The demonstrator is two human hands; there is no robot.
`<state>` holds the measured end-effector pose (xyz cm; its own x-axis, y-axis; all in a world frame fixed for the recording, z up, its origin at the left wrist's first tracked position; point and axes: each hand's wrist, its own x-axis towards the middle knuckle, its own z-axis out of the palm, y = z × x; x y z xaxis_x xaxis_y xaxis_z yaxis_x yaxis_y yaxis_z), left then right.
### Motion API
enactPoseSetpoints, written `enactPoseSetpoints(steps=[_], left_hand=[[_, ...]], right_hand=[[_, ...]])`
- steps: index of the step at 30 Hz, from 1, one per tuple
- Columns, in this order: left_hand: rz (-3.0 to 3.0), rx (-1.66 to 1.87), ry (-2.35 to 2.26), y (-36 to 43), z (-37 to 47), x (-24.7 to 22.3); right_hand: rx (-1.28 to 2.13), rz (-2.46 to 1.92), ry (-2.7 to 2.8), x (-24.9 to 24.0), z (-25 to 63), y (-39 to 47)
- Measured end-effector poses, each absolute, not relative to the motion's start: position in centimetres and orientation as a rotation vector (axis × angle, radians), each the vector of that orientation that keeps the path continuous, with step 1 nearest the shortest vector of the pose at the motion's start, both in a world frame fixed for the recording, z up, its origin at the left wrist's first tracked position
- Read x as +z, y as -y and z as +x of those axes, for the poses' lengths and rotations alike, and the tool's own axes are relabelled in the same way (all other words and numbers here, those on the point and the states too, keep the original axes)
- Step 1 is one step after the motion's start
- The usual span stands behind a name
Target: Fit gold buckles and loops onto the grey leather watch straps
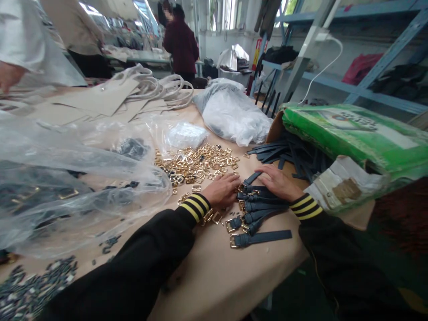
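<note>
My right hand grips a short dark blue strap, its fingers closed over the upper end. My left hand is at the strap's lower end, fingers together and bent; what they hold, if anything, is hidden. Under and in front of both hands lie several finished-looking blue straps with gold buckles, the nearest strap lying apart from the rest. Just beyond my left hand spreads a heap of loose gold buckles. A few more buckles lie below that wrist.
Plain blue straps spill beside a green box at right. Clear plastic bags cover the left side, near a pile of small dark loops. Beige panels lie at the back; co-workers stand beyond.
</note>
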<state>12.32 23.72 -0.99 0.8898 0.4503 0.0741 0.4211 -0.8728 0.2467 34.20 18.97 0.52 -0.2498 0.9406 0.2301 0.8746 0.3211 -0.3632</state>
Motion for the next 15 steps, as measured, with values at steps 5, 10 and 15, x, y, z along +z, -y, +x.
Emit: enactPoseSetpoints(steps=[5,10,15], left_hand=[[2.814,0.293,-0.615,-24.4,12.6,-2.1],[2.802,0.41,-0.746,-23.4,10.4,-2.3],[2.82,0.399,-0.866,-22.6,6.6,-2.0]], right_hand=[[0.165,-1.74,2.276,-1.2,33.1,-20.4],[0.108,-1.893,2.186,-1.2,33.7,-19.8],[-0.033,-2.258,1.841,-0.1,36.4,-19.8]])
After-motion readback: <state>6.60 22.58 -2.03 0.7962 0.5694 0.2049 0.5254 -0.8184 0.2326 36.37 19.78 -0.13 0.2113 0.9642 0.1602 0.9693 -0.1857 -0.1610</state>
